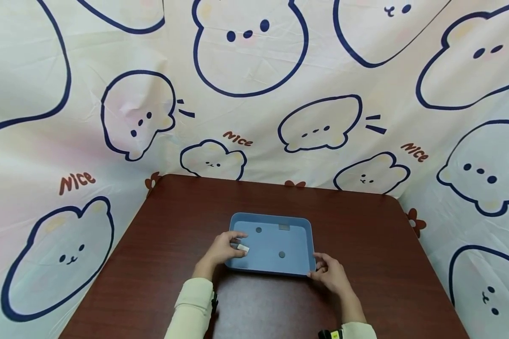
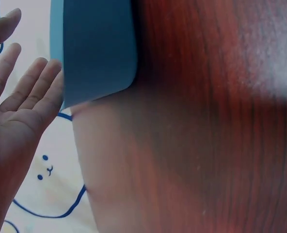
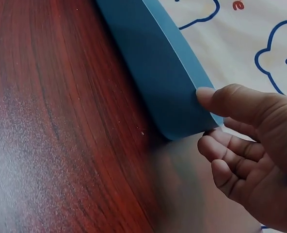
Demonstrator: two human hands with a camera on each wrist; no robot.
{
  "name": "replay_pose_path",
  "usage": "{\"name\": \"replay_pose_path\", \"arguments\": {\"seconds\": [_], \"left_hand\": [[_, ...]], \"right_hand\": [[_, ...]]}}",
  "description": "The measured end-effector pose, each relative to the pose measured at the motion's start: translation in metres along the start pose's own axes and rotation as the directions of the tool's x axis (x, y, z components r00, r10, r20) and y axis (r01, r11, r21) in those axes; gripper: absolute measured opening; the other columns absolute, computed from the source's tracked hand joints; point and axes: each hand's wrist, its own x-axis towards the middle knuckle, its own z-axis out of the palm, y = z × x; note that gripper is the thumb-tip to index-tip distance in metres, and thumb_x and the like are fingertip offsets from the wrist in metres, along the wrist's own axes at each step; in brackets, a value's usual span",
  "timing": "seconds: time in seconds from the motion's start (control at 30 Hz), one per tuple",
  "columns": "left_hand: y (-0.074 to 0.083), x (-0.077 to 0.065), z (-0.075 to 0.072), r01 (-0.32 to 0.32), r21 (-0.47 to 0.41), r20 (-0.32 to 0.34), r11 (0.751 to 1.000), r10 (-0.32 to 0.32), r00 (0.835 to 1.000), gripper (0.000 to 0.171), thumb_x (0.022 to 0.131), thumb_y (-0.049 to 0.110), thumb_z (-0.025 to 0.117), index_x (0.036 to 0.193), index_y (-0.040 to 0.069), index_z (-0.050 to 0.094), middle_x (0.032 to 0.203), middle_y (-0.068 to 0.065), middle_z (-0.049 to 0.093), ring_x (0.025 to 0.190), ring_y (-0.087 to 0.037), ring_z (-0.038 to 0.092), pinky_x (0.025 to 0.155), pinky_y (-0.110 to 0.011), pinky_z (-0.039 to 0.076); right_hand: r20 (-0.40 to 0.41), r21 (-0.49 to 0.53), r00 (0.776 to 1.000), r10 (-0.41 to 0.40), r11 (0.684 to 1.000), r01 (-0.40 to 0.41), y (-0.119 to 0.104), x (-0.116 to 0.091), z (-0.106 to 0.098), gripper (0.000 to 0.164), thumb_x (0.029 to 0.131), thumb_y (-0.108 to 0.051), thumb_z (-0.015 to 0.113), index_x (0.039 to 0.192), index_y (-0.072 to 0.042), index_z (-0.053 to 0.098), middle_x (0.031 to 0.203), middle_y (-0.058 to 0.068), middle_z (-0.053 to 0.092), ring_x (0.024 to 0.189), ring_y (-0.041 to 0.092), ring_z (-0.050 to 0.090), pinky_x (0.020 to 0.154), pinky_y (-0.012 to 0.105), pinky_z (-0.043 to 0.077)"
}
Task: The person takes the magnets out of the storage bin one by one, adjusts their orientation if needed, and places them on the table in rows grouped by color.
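A shallow blue tray (image 1: 267, 254) sits on the table, front wall facing me. Inside are two small grey discs (image 1: 258, 230) (image 1: 282, 254) and a flat grey rectangle (image 1: 283, 227) near the back wall. My left hand (image 1: 225, 248) is over the tray's left side, thumb and fingers spread apart. A small white rectangular piece (image 1: 243, 248) shows beside its thumb; whether the hand touches it I cannot tell. In the left wrist view the fingers (image 2: 37, 85) look loosely extended. My right hand (image 1: 331, 273) pinches the front right corner, its thumb (image 3: 206, 94) on the rim.
The dark reddish wooden table (image 1: 165, 235) extends around the tray on all sides. A pale cloth (image 1: 254, 117) printed with cartoon bears hangs behind the table and along both sides.
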Motion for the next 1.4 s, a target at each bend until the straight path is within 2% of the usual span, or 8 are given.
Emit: {"name": "replay_pose_path", "arguments": {"seconds": [0.27, 0.63, 0.93, 1.13, 1.27, 1.4], "left_hand": [[-0.005, 0.008, 0.011, 0.011, -0.043, 0.036, 0.999, -0.009, 0.999, 0.048, 0.076, 0.004, 0.075, 0.120, -0.001, 0.059, 0.114, -0.026, 0.056, 0.102, -0.040, 0.055, 0.073, -0.038, 0.050], [-0.002, 0.015, 0.018, 0.033, -0.007, -0.014, 0.999, -0.033, 0.999, 0.046, 0.076, 0.003, 0.075, 0.120, 0.000, 0.060, 0.114, -0.024, 0.056, 0.107, -0.040, 0.051, 0.075, -0.043, 0.048], [-0.003, 0.012, 0.021, 0.104, -0.014, -0.028, 0.994, -0.105, 0.994, 0.046, 0.078, 0.003, 0.073, 0.122, 0.003, 0.059, 0.128, -0.020, 0.049, 0.118, -0.040, 0.045, 0.081, -0.047, 0.046], [-0.004, 0.012, 0.020, 0.138, -0.008, 0.004, 0.990, -0.138, 0.990, 0.050, 0.077, 0.002, 0.074, 0.124, 0.002, 0.057, 0.125, -0.025, 0.049, 0.113, -0.040, 0.047, 0.077, -0.045, 0.048], [-0.005, 0.014, 0.021, 0.144, 0.007, 0.022, 0.990, -0.144, 0.989, 0.052, 0.076, 0.001, 0.074, 0.125, 0.001, 0.057, 0.123, -0.025, 0.050, 0.112, -0.040, 0.048, 0.074, -0.042, 0.048], [-0.006, 0.017, 0.022, 0.153, 0.019, 0.004, 0.988, -0.153, 0.988, 0.051, 0.074, -0.001, 0.075, 0.122, 0.001, 0.058, 0.119, -0.022, 0.053, 0.109, -0.038, 0.049, 0.075, -0.042, 0.048]], "right_hand": [[0.007, 0.021, 1.000, 0.011, 1.000, -0.011, 0.000, 0.000, -0.001, 0.056, 0.072, -0.003, 0.079, 0.123, 0.001, 0.056, 0.079, 0.005, 0.052, 0.066, 0.018, 0.047, 0.057, 0.029, 0.039], [0.008, 0.021, 1.000, -0.004, 1.000, 0.004, -0.001, 0.003, -0.003, 0.056, 0.072, -0.002, 0.078, 0.123, 0.001, 0.056, 0.080, 0.005, 0.053, 0.067, 0.018, 0.047, 0.059, 0.029, 0.040], [0.055, 0.142, 0.998, -0.013, 0.990, 0.006, 0.010, 0.003, -0.005, 0.058, 0.073, 0.000, 0.077, 0.126, 0.003, 0.053, 0.083, 0.009, 0.054, 0.068, 0.019, 0.049, 0.058, 0.027, 0.042], [0.114, 0.249, 0.992, -0.057, 0.968, 0.027, 0.016, 0.001, -0.007, 0.065, 0.077, -0.001, 0.074, 0.134, 0.006, 0.043, 0.090, 0.017, 0.055, 0.068, 0.020, 0.054, 0.057, 0.032, 0.046], [0.121, 0.260, 0.992, -0.042, 0.966, 0.010, 0.017, 0.001, -0.006, 0.071, 0.076, -0.002, 0.076, 0.137, 0.002, 0.041, 0.087, 0.016, 0.055, 0.066, 0.019, 0.054, 0.056, 0.032, 0.045], [0.113, 0.253, 0.993, -0.015, 0.967, -0.014, 0.017, 0.002, -0.005, 0.071, 0.074, -0.004, 0.077, 0.137, -0.001, 0.043, 0.085, 0.014, 0.055, 0.066, 0.019, 0.054, 0.056, 0.031, 0.045]]}}
